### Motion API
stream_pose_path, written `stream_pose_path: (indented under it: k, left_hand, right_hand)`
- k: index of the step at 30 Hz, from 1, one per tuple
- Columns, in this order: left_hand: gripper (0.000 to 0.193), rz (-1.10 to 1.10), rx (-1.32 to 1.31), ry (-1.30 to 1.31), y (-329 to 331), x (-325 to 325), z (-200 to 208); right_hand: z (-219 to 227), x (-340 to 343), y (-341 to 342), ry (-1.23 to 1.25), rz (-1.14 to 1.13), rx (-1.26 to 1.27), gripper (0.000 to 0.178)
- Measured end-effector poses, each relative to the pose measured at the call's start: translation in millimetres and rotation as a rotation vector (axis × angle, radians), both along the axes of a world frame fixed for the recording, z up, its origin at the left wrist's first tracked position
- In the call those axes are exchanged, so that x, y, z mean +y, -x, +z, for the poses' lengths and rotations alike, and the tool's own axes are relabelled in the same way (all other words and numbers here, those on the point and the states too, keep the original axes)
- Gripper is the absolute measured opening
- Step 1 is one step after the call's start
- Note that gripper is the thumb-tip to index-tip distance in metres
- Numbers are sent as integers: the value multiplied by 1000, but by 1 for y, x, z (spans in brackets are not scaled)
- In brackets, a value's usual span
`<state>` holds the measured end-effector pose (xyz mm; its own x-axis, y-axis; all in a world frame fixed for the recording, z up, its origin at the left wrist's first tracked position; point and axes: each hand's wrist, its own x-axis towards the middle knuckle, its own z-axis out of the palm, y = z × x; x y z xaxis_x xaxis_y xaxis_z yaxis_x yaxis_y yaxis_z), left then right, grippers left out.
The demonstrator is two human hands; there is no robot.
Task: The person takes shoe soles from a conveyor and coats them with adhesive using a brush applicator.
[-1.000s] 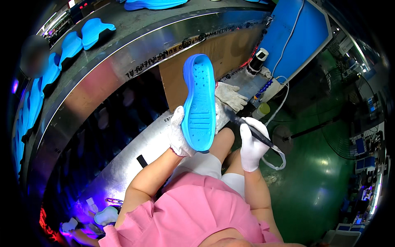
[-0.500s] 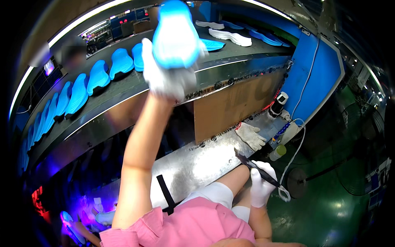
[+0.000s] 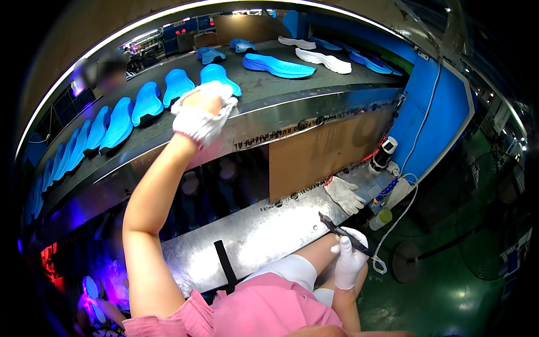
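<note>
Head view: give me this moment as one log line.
Left hand: at blue sole on dark belt, grip unclear | Right hand: holding black tool | Loose glove: on metal bench

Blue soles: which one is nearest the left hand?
The blue sole just beyond the left hand, at the right end of the near-edge row; that row's others lie leftward, and the sideways sole farther right.

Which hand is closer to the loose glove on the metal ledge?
Right. The right hand is below the loose glove in the picture; the left hand is farther off, up by a blue sole.
</note>
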<state>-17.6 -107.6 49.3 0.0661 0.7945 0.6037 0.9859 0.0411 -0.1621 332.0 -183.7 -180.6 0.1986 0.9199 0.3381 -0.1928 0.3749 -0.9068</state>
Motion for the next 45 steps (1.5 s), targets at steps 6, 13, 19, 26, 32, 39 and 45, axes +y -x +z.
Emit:
stream_pose_path:
  k: [6,13,19,26,32,39,45]
  left_hand:
    - [23,-513,-208,-174,-56,-102,-93]
    - [38,-899,-637,4,-119,-95,-308]
    - [27,-627,-1049,193,-123,-91,-348]
    - [95,-1112,-3266,1068,-134,-42,-383]
    - [89,-265,-3227,896,-160,-43,-335]
    - [72,-438,-2958,679,-175,-61,-287]
    - [86,-1098,-3219,582,-173,-59,-318]
  right_hand:
    - [-18,-5,-17,193,-84,50,21]
    - [-29,11,-3,242,-82,32,17]
    - [-63,69,35,240,61,-249,14]
    - [-91,64,74,136,-108,-851,16]
    - [-46,10,55,85,12,-1005,13]
    - [-20,30,35,-171,-164,-782,17]
    - [3,17,48,-125,52,-481,16]
